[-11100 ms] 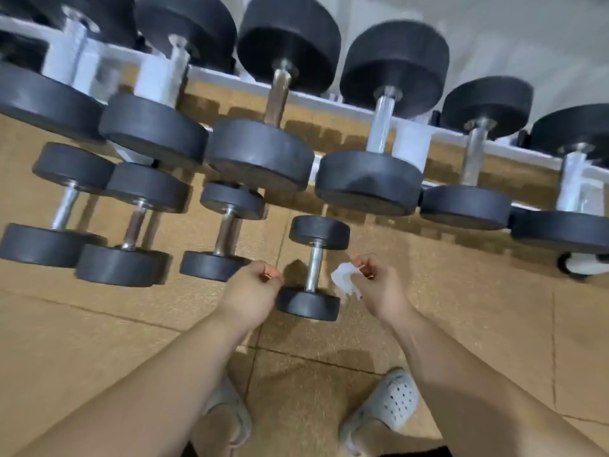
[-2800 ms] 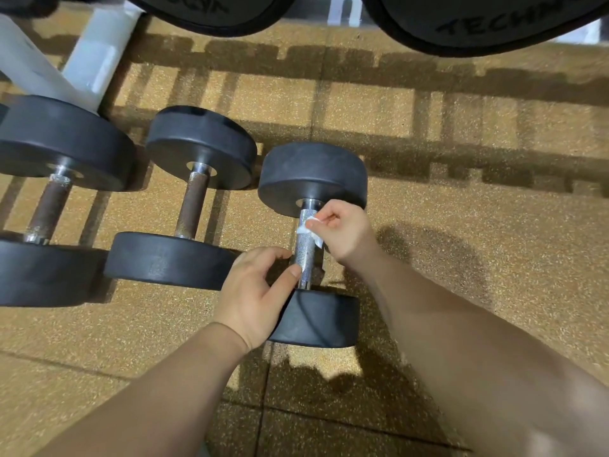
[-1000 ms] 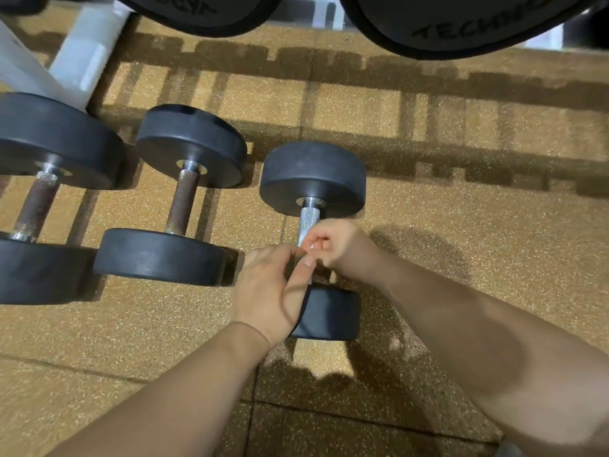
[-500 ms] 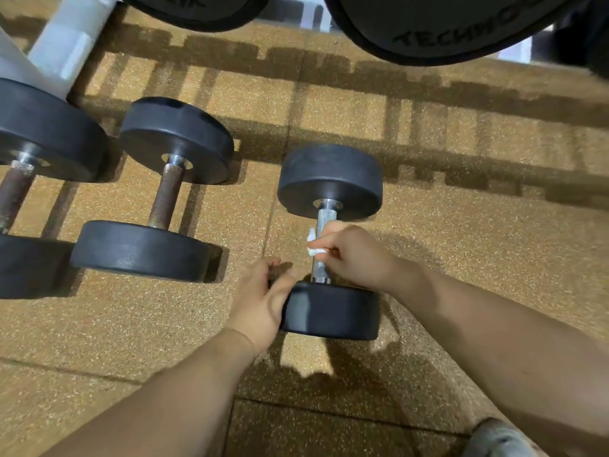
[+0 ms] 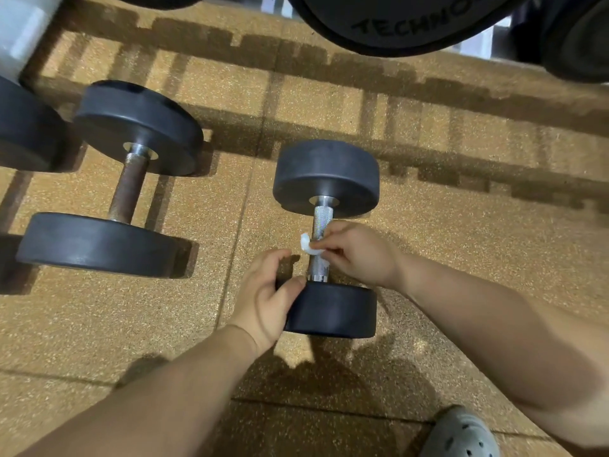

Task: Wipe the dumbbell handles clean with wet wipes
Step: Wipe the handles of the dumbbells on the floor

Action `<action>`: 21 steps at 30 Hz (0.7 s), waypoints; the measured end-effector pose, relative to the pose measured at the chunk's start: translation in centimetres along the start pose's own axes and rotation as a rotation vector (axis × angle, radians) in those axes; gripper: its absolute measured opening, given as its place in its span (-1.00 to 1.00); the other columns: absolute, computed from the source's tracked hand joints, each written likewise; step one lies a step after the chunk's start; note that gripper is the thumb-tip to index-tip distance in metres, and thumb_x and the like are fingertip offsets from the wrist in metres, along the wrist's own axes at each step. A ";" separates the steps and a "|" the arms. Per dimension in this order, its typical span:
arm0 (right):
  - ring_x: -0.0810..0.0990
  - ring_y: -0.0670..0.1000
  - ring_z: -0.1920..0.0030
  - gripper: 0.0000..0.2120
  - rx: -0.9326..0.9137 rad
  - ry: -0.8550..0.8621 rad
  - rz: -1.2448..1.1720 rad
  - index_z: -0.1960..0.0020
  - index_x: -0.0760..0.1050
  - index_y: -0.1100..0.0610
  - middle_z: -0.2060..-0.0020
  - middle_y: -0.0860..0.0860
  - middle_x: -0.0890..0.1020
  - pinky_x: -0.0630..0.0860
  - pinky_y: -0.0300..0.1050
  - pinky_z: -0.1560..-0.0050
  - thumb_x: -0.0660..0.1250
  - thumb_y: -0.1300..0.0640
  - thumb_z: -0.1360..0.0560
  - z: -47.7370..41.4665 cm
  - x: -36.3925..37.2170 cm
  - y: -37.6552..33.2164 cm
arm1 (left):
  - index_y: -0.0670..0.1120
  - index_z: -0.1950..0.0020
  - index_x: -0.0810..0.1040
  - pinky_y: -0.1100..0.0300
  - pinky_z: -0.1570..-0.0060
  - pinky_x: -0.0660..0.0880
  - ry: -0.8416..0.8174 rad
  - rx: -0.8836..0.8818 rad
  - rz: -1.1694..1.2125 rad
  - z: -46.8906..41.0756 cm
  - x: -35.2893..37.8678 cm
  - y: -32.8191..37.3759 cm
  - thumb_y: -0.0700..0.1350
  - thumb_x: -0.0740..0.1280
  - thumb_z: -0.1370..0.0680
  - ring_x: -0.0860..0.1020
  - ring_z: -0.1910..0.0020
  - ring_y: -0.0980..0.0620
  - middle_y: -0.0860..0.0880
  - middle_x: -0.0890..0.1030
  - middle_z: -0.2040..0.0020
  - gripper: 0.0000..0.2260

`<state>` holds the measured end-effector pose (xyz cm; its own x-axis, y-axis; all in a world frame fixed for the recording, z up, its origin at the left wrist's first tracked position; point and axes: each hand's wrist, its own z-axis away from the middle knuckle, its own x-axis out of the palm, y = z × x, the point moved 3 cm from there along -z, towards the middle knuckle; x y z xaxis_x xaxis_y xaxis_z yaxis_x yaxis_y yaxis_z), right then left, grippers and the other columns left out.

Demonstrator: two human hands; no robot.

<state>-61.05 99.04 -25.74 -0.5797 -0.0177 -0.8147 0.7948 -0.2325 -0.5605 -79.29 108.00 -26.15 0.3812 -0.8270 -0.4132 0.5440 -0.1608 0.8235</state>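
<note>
Speckled rubber floor (image 5: 461,225), flat, so a round weight can roll on it if nudged. Big rack weight (image 5: 412,24) hangs just above the work spot; a head lifted fast from this crouch could hit it. Rusty dumbbell (image 5: 108,199) lies to the left, well apart and not yet wiped by the look of its brown bar; the wipe may pick up rust there and smear it. The small dumbbell (image 5: 329,179) lies on the floor in the middle, one end away from the person and one end near. A shoe (image 5: 461,433) sits close at bottom right, so toes are at risk if the dumbbell rolls that way. The left hand (image 5: 267,298) is curled over the near end's edge, steadying it; if that hold slips, the bar turns with the wipe and nothing gets scrubbed. The right hand (image 5: 359,252) pinches the wipe against the handle (image 5: 322,219) about mid-length. The handle is knurled, and that can snag and shred tissue. The wipe (image 5: 306,247) is a small bunched wad, so it likely covers little, can dry out, and may miss the underside and the ends by the collars.
</note>
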 end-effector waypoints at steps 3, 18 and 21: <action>0.62 -0.02 0.06 -0.77 0.125 0.140 0.010 -0.12 0.69 -0.01 0.09 -0.03 0.68 0.52 -0.13 0.02 0.32 0.04 -0.55 -1.0 -2.0 1.0 | -0.03 -0.45 0.43 0.28 -0.38 0.18 -0.114 0.090 -0.073 0.5 1.0 1.4 0.32 0.13 -0.39 0.31 -0.41 0.09 0.07 0.39 -0.41 -0.28; 0.57 -0.21 0.20 -0.78 0.335 0.179 -0.105 -0.16 0.68 0.05 0.08 -0.05 0.71 0.45 -0.40 0.09 0.43 0.15 -0.52 2.2 -3.4 4.8 | 0.08 -0.57 0.29 0.02 -0.44 0.32 -0.286 -0.004 -0.058 1.2 4.1 2.7 0.43 0.13 -0.39 0.33 -0.44 0.04 0.06 0.39 -0.46 -0.20; 0.63 -0.07 0.11 -0.83 0.368 0.258 -0.103 -0.10 0.71 0.04 0.05 -0.01 0.72 0.53 -0.18 0.01 0.45 0.12 -0.52 2.9 -3.4 4.9 | 0.09 -0.57 0.28 -0.02 -0.42 0.37 -0.293 -0.088 -0.070 0.8 4.3 3.1 0.51 0.24 -0.30 0.38 -0.42 0.00 0.03 0.41 -0.44 -0.07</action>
<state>-55.71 95.13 -25.28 -0.5512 0.2556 -0.7942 0.5921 -0.5508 -0.5882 -76.59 103.53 -25.10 0.1157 -0.9377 -0.3277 0.6288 -0.1863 0.7549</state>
